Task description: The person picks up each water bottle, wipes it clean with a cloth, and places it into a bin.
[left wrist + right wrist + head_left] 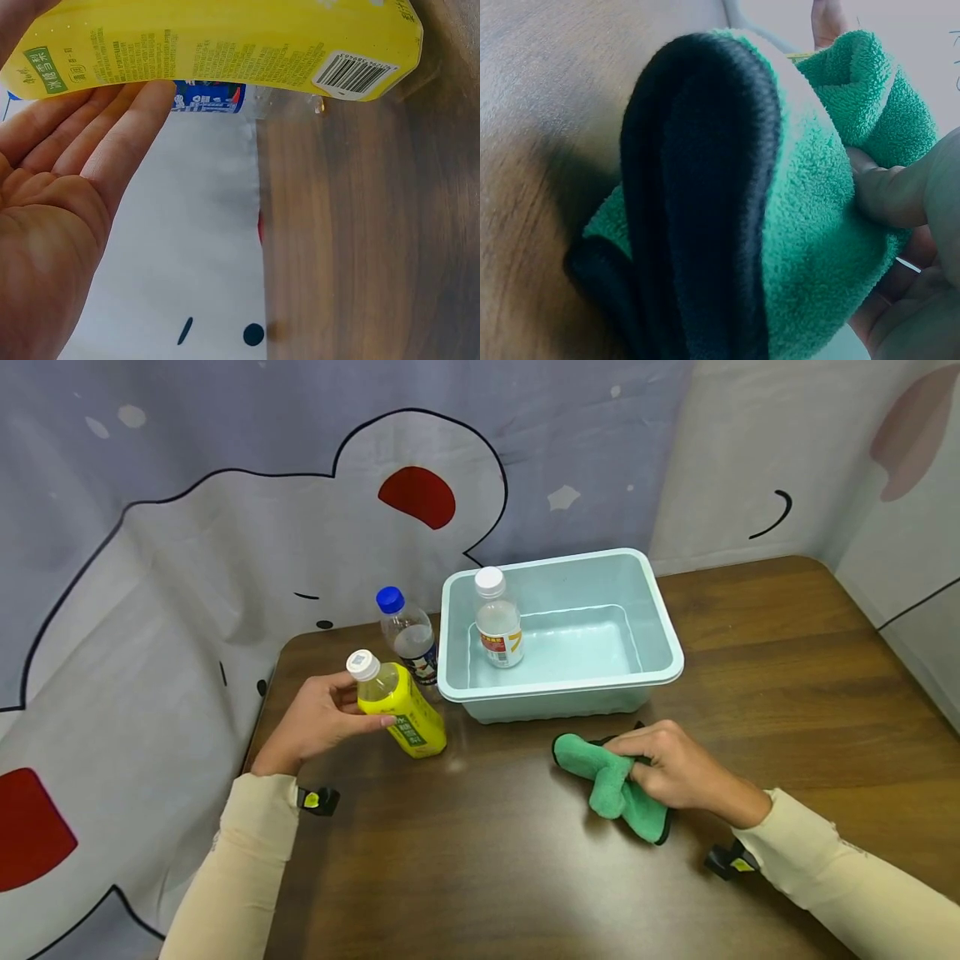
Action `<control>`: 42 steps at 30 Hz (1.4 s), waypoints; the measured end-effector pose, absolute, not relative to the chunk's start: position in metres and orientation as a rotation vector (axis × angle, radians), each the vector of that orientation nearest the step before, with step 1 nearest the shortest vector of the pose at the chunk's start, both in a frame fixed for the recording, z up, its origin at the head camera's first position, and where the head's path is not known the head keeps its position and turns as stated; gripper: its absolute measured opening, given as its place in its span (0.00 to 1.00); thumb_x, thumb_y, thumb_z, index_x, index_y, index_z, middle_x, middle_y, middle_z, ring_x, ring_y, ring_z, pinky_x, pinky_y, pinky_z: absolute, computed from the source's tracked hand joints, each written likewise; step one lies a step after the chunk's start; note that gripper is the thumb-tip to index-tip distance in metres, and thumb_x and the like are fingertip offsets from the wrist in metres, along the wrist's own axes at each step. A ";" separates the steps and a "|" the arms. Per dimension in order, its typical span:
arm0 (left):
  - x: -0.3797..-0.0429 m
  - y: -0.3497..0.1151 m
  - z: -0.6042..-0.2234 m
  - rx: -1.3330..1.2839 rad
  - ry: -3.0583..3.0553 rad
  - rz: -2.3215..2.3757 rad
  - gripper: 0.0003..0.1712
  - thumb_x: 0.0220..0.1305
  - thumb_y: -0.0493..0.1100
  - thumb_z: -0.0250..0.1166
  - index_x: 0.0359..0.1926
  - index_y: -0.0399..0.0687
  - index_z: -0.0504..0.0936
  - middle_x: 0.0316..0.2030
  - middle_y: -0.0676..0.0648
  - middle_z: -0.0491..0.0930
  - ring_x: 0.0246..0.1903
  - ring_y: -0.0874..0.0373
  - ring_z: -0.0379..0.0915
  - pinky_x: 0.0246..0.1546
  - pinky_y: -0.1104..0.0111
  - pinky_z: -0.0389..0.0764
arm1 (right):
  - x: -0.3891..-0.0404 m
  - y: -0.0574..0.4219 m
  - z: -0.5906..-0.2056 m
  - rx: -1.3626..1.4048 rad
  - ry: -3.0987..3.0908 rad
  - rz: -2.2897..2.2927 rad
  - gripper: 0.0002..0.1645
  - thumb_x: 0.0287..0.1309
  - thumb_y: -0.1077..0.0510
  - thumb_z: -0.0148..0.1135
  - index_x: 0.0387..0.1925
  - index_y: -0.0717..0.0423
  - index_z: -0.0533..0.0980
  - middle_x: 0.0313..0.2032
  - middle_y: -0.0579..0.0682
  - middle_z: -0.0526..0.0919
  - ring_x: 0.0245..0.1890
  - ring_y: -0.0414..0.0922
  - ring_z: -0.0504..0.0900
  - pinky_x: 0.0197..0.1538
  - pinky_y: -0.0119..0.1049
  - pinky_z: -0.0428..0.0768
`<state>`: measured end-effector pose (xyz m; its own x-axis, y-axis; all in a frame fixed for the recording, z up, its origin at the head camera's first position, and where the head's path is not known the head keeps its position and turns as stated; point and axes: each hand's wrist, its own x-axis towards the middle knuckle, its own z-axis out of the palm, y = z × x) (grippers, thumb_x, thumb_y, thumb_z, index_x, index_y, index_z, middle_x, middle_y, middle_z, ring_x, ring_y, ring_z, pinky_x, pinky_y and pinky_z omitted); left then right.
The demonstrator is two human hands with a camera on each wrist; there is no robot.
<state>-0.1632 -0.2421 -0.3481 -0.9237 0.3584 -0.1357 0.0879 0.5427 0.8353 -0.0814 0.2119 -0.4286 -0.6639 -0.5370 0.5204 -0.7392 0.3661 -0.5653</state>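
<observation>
My left hand [318,718] holds a yellow-labelled drink bottle [405,710] with a white cap, thumb on the near side and fingers behind. The bottle leans over the table; its label and barcode fill the top of the left wrist view, with the fingers [124,139] against it. My right hand [675,768] pinches a bunched green cloth [618,777] with black edging, low over the table. In the right wrist view the thumb [889,187] presses into the cloth's folds. Just behind the yellow bottle stands a clear bottle [411,631] with a blue cap.
A pale blue plastic basin [555,689] stands at the back of the wooden table [480,877]. Inside its left part is a clear bottle [498,614] with a white cap. A patterned curtain [247,552] hangs behind the table's back edge.
</observation>
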 end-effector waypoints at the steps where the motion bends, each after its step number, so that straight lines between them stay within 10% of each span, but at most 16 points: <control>1: -0.163 -0.241 -0.348 0.375 2.489 1.331 0.37 0.49 0.46 0.79 0.60 0.42 0.77 0.54 0.39 0.82 0.46 0.55 0.85 0.44 0.66 0.87 | -0.081 0.212 -0.428 1.137 -2.382 1.182 0.35 0.30 0.81 0.51 0.36 0.48 0.87 0.32 0.41 0.89 0.30 0.29 0.82 0.33 0.19 0.79; 42: -0.147 -0.214 -0.348 0.565 2.346 1.391 0.36 0.46 0.41 0.80 0.59 0.45 0.78 0.53 0.42 0.82 0.46 0.56 0.85 0.45 0.64 0.87 | -0.080 0.216 -0.427 1.100 -2.384 1.134 0.34 0.31 0.81 0.52 0.37 0.51 0.87 0.35 0.44 0.90 0.33 0.33 0.86 0.36 0.20 0.81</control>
